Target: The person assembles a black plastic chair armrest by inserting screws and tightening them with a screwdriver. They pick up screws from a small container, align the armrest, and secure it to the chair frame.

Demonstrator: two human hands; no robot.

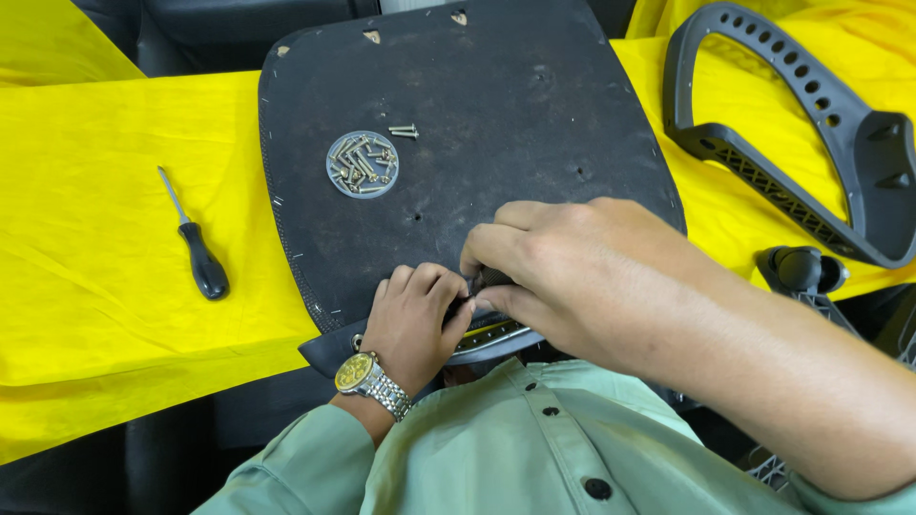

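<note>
A black chair seat panel (pixel 496 105) lies upside down on a yellow cloth. At its near edge, my left hand (pixel 412 319), with a gold-faced wristwatch (pixel 367 380) on the wrist, grips a small dark part (pixel 491 278) at the rim. My right hand (pixel 572 277) pinches the same part from the right, fingers closed on it. A curved metal and black bracket (pixel 496 336) shows just below the hands. A round clear lid holding several screws (pixel 363 164) rests on the panel, with one loose screw (pixel 404 131) beside it.
A black-handled screwdriver (pixel 194 241) lies on the yellow cloth (pixel 105 191) at left. A black perforated chair armrest frame (pixel 792 143) sits at upper right, with a black knob (pixel 801 269) below it. My green shirt fills the bottom.
</note>
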